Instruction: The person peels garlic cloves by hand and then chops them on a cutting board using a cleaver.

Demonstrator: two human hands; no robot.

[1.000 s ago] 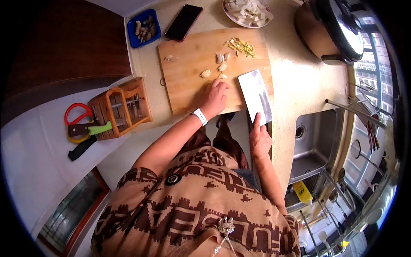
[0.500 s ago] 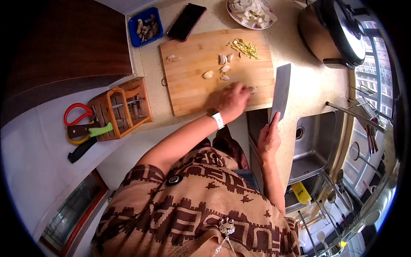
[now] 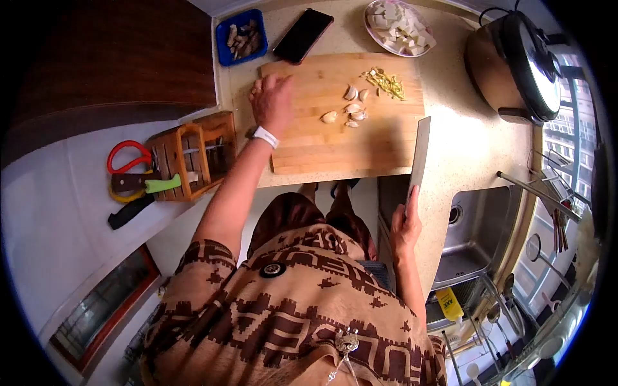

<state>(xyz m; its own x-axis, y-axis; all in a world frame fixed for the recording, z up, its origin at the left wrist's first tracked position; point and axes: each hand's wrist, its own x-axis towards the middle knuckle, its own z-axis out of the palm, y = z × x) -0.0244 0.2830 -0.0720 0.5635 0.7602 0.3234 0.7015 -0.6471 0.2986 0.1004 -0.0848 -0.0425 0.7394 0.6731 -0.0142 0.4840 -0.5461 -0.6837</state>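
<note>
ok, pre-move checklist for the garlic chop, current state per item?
1. Left hand out of the blade's path: ok, it rests at the far left corner of the cutting board, apart from the cleaver.
2. Right hand on the cleaver: ok, it grips the handle, blade edge-on beside the board's right edge.
3. Garlic cloves gathered: ok, in a loose cluster mid-board.
4. Stray clove under the left hand: cannot tell, the palm hides that spot.
5. Chopped yellow shreds out of the way: ok, at the board's far right corner.
6. Phone off the board: not ok, its corner sits at the board's top edge.
</note>
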